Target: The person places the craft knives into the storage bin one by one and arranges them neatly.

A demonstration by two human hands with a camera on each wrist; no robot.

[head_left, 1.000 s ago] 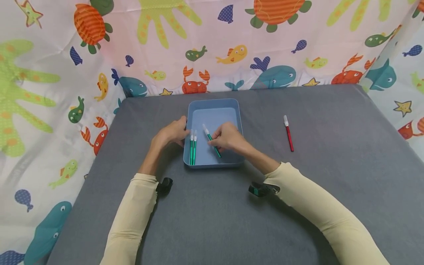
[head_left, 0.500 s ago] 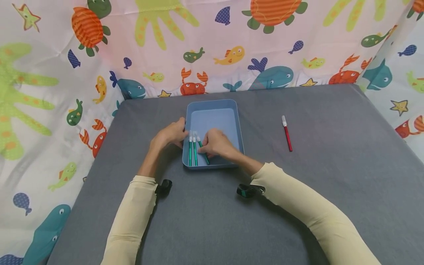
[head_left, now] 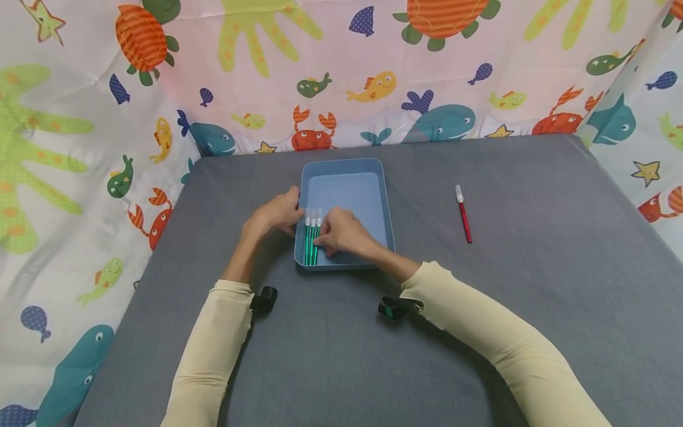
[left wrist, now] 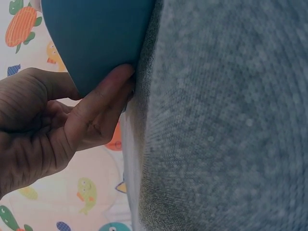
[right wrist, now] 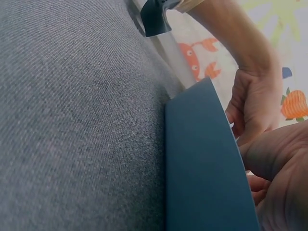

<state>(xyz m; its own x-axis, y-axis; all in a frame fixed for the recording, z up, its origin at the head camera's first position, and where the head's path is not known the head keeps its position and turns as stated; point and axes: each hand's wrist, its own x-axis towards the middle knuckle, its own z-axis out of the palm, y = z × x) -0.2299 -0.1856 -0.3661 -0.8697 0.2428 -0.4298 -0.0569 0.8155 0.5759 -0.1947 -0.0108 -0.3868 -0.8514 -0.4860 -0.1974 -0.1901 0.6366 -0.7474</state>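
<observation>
A shallow blue tray [head_left: 349,193] stands on the grey table. Inside it, along the left wall, three green markers [head_left: 307,242] with clear white caps lie side by side, caps pointing away. My left hand [head_left: 277,212] grips the tray's left edge; the left wrist view has fingers [left wrist: 103,94] against the outer wall and the thumb at the rim. With its thumb and fingertips my right hand [head_left: 345,231] pinches the rightmost green marker [head_left: 319,218]. In the right wrist view the tray wall [right wrist: 204,163] hides those fingertips and the markers.
A red marker [head_left: 464,218] with a white cap lies on the table [head_left: 533,267] to the right of the tray. Behind and at both sides hangs a curtain [head_left: 341,53] printed with sea animals. Each wrist wears a black camera [head_left: 395,307].
My right hand has moved left with the third green marker, from the tray's middle to beside the other two, and the marker has straightened. The left hand has stayed on the tray's edge.
</observation>
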